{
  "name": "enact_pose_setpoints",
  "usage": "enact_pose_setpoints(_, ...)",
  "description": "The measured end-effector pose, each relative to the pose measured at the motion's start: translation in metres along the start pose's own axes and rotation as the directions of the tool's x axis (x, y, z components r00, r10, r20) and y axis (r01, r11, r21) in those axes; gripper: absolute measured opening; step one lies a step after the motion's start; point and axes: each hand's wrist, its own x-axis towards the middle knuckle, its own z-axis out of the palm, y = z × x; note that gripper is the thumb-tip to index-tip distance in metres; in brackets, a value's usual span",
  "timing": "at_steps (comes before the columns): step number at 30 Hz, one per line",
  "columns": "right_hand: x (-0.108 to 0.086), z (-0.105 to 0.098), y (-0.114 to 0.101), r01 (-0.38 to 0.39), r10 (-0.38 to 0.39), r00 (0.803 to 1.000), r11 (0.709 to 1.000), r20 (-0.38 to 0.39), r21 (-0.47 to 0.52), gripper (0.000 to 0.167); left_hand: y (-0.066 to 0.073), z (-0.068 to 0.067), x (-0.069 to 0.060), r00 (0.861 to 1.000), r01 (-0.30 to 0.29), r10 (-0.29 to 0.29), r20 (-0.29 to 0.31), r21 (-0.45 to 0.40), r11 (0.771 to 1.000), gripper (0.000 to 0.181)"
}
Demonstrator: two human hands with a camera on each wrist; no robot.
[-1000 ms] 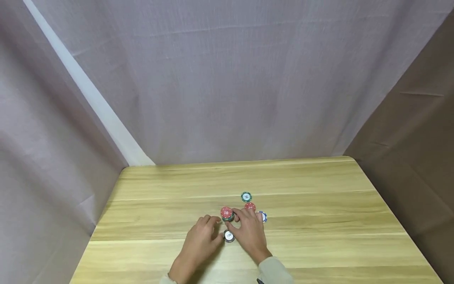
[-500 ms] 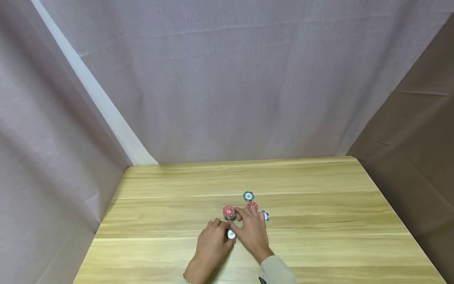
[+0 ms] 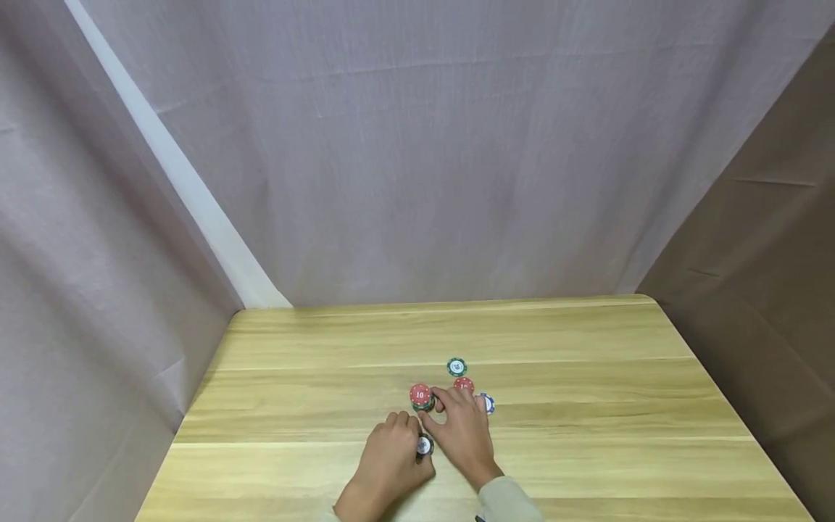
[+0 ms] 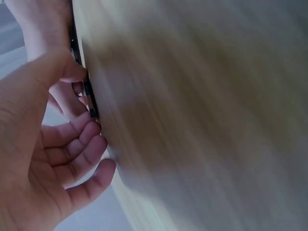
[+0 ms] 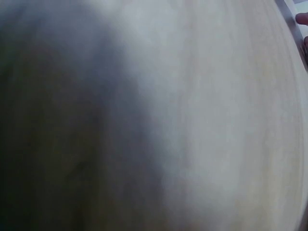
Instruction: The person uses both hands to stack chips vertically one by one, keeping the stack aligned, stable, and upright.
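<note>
My left hand (image 3: 389, 458) holds a black chip with a white centre (image 3: 425, 444) between thumb and fingers, low on the near side of a chip stack. The left wrist view shows that dark chip (image 4: 90, 100) edge-on between the thumb and fingertips of the left hand (image 4: 62, 139). The stack has a red chip marked 10 (image 3: 420, 394) on top and green edges below. Thumb and forefinger of my right hand (image 3: 464, 437) grip the right side of this stack. Its other fingers lie beside a red chip (image 3: 464, 384) and a blue and white chip (image 3: 488, 403).
A green and white chip (image 3: 457, 367) lies flat beyond the red one on the wooden table (image 3: 293, 391). Grey cloth (image 3: 404, 159) hangs behind the table and on the left, with brown cloth (image 3: 770, 275) on the right. The right wrist view is mostly blurred tabletop (image 5: 216, 115).
The left hand has moved right and its thumb and fingers have closed on the black chip. The right hand has stayed at the stack. The head view has shifted slightly.
</note>
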Motion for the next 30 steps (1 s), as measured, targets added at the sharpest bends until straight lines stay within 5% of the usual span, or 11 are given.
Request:
enact_pose_setpoints(9, -0.002, 0.0, -0.001, -0.008, 0.007, 1.0, 1.0, 0.011, 0.002, 0.047, -0.009, -0.006, -0.002, 0.995, -0.041, 0.046, 0.091, -0.057, 0.997, 0.03)
enact_pose_setpoints(18, -0.001, -0.002, -0.003, -0.017, 0.017, 1.0, 1.0, 0.013, 0.019, 0.047, -0.014, -0.016, -0.002, 0.997, -0.036, 0.044, 0.055, -0.143, 0.989, 0.029)
enact_pose_setpoints(30, 0.0, -0.001, 0.0, -0.011, 0.011, 1.0, 1.0, 0.01, 0.012, 0.045, -0.034, -0.031, 0.021, 0.995, -0.098, 0.097, -0.013, -0.147, 0.984, 0.04)
